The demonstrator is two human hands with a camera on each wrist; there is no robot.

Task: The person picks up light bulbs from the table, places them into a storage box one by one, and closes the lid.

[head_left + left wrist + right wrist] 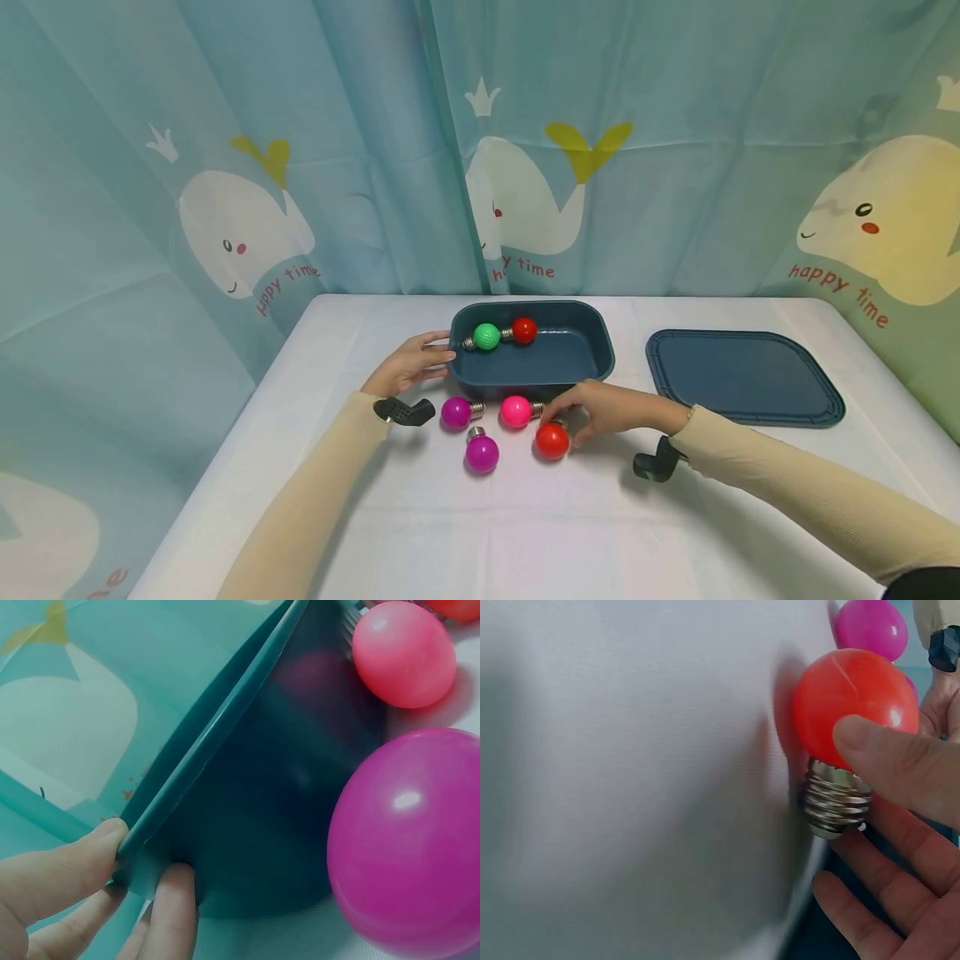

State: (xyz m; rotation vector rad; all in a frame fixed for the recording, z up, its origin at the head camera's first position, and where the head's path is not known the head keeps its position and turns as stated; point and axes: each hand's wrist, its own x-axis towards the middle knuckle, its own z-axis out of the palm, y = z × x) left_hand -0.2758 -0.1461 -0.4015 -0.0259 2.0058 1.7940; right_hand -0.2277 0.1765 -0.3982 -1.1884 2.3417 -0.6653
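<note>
Head view: pinched on a red globe bulb [552, 443] with thumb and fingers of the right hand [609, 406], just in front of a dark blue tub [573, 358], with screw base toward the tub. In the right wrist view, thumb across the red globe, with fingers behind the base. At the tub's left end, touching it with fingers apart and nearly straight, the left hand [411, 365]. Just left of the pinched bulb, a pink bulb [514, 412]; further left, a purple bulb [455, 413], with a second purple bulb [482, 455] nearer the front. Inside the tub, toward the left, a dimpled green bulb [486, 337] beside a second red bulb [524, 330]. To the right on the white-covered bench [420, 533], a flat dark blue lid or tray [742, 375]. Behind, a whale-printed blue curtain [675, 83].
</note>
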